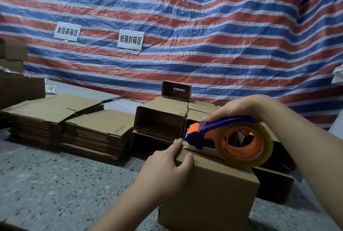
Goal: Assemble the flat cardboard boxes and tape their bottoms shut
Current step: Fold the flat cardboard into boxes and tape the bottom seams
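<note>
Left hand (167, 164): fingers curled over the far upper edge of the brown cardboard box (209, 193) in front, thumb on its top, pinching the tape end down at the corner. Right hand (239, 109): fingers wrapped around the handle of the blue-and-orange tape dispenser (204, 134), index finger stretched along its top; the roll of clear packing tape (244, 144) rests on the box's upper face, the cutter end near the left fingertips. The box stands on the speckled grey floor (55, 184), flaps closed along a centre seam. Judgement: taping of this seam is only starting, since no full strip is visible across it. Behind, several assembled brown boxes (161, 119) lie stacked, some open toward the viewer; whether their bottoms are taped cannot be told. To the left, two stacks of flat brown cardboard blanks (74, 117) wait, so much of the job is left. A striped red, white and blue tarpaulin (185, 26) hangs behind.
</note>
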Demonstrator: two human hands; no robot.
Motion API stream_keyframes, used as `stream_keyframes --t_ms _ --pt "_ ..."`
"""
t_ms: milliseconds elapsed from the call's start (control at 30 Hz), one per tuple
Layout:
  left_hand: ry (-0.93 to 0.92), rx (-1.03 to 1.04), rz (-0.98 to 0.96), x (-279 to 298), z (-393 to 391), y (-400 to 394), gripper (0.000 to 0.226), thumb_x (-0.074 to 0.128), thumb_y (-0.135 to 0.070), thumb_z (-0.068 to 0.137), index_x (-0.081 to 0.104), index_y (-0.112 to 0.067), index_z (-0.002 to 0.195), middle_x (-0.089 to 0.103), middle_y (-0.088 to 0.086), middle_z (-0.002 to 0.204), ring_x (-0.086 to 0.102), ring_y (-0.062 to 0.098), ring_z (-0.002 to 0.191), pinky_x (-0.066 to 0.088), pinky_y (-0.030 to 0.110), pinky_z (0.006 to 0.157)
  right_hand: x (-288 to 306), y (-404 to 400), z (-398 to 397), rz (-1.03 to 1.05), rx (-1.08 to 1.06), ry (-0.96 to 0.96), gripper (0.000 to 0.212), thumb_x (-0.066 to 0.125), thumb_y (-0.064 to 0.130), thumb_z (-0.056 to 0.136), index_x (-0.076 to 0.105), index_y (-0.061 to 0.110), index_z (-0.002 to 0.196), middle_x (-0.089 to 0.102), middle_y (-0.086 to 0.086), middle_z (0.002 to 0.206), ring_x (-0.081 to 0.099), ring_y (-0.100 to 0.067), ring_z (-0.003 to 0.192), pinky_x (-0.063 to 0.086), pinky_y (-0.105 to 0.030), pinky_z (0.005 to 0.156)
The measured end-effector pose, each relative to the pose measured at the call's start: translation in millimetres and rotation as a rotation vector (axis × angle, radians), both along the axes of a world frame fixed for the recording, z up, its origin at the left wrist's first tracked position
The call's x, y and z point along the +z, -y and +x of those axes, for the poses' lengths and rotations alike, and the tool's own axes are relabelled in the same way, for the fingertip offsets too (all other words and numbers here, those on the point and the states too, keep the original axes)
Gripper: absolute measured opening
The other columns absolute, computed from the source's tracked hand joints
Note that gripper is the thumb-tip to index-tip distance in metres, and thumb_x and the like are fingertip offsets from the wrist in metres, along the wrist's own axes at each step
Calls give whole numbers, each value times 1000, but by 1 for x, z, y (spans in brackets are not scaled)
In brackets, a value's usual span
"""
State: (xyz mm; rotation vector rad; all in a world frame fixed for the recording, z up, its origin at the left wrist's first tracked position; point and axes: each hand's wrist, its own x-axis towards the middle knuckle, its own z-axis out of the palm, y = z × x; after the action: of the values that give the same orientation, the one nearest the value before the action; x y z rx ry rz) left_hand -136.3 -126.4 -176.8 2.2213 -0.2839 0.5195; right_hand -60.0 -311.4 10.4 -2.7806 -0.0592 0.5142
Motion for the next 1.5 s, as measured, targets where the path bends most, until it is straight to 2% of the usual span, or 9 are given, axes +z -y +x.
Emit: stream_keyframes --t_ms 100,300,533,700,833,933,1033,1133,1500 --pt "43 68 140 5 -2 -1 65 32 -68 91 25 -43 151 56 -19 78 58 -2 75 55 25 71 2 -2 0 -25 -3 -5 71 72 67 61 60 18 111 78 -3 82 75 -14 66 56 -22 54" --pt "118 172 314 9 -6 -2 64 23 -72 90 32 -42 147 53 -14 68 52 -2 61 38 19 47 10 0 -2 -126 -33 -23 75 71 75 63 64 19 112 79 -4 88 76 -16 72 57 -25 60" --pt "134 165 342 9 -4 -1 58 22 -70 90 38 -43 138 52 -15 72 53 -2 68 47 21 56 23 28 -12 -211 -71 -53 92 75 79 46 63 18 114 79 -6 84 74 -16 66 55 -24 54" --pt "114 115 348 11 -5 -1 63 22 -71 91 34 -40 144 54 -18 83 54 -3 73 48 17 57 13 57 -21 -217 -154 -73 94 78 80 45 63 16 113 79 -8 89 77 -20 79 59 -27 63" --pt "91 74 390 18 -4 -2 61 27 -69 93 36 -39 145 56 -18 125 53 0 108 50 20 86 3 48 -17 -262 -143 -92 80 72 79 62 65 16 110 78 -4 83 75 -17 72 58 -25 63" --pt "82 90 539 29 -2 1 59 29 -58 98 36 -30 149 27 -7 160 25 9 145 26 32 115 3 43 -16 -277 -152 -82 79 72 78 65 65 14 111 78 -5 85 75 -17 73 58 -25 64" --pt "137 32 596 38 -1 10 59 28 -50 102 23 -25 155 15 -4 164 13 9 149 10 27 118 1 44 -16 -265 -155 -78 78 72 77 66 64 14 112 78 -5 83 75 -16 72 58 -24 63" --pt "163 -42 660 39 -2 23 73 23 -66 96 16 -25 156 16 -4 164 13 10 149 4 24 113 1 44 -15 -261 -149 -83 76 70 78 68 64 14 111 78 -4 82 75 -16 70 58 -24 61" --pt "241 -10 810 26 1 26 88 11 -77 86 37 -20 148 36 -1 156 29 14 144 19 29 118 9 74 -19 -213 -149 -119 100 76 82 45 61 14 116 79 -9 93 77 -21 83 59 -28 67"
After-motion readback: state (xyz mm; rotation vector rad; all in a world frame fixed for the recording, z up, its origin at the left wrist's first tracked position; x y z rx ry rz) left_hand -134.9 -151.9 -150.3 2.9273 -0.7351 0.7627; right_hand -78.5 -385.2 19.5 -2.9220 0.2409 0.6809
